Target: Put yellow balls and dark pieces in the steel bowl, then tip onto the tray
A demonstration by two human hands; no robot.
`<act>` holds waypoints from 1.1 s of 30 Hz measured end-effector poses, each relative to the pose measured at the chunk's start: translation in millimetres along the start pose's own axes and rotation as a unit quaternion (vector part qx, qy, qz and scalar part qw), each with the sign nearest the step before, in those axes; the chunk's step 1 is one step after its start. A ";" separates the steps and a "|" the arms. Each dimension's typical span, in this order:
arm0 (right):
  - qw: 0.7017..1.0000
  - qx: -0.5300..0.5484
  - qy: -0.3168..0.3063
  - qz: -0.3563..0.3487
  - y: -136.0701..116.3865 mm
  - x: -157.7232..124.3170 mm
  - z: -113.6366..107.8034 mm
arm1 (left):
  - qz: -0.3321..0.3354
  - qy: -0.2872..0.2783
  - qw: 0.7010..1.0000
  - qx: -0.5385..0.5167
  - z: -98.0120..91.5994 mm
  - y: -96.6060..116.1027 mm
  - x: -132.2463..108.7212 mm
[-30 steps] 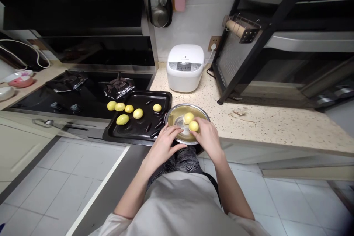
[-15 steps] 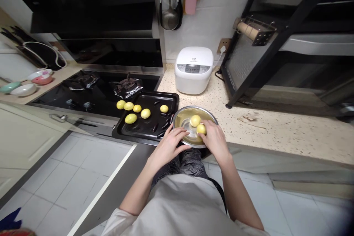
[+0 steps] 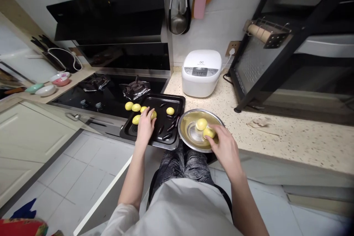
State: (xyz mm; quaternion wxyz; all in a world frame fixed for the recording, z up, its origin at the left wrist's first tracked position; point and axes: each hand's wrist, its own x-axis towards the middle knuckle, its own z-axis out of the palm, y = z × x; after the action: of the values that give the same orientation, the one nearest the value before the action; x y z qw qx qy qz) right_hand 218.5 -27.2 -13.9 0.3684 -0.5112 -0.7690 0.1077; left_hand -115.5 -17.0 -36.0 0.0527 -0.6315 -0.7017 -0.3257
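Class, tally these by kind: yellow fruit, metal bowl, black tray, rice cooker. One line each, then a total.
Yellow fruits: 8
Metal bowl: 1
Black tray: 1
Rice cooker: 1
Total: 11

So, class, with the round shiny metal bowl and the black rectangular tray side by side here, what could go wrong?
The metal bowl sits at the front edge of the speckled beige counter, so a push from the right hand might tip it. The rounded yellow fruits on the black tray could roll if the left hand nudges them.
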 end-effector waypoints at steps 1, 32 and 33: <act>1.000 0.008 0.004 -0.001 -0.7 -0.8 0.2 | -0.006 -0.014 1.000 0.008 1.6 -3.9 2.8; 1.000 0.002 0.003 0.002 1.3 -12.4 -2.6 | 0.162 -0.199 0.963 -0.077 29.4 133.2 3.2; 1.000 0.001 -0.004 -0.006 0.7 -12.5 -2.2 | 0.170 -0.197 0.963 -0.069 29.9 134.2 3.4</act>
State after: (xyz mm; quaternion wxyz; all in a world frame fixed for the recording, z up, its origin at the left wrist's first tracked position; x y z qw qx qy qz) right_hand 223.0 -38.2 -18.5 0.3662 -0.5060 -0.7733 0.1088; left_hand 17.5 0.3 -5.4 -0.0755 -0.7950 -0.5567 -0.2286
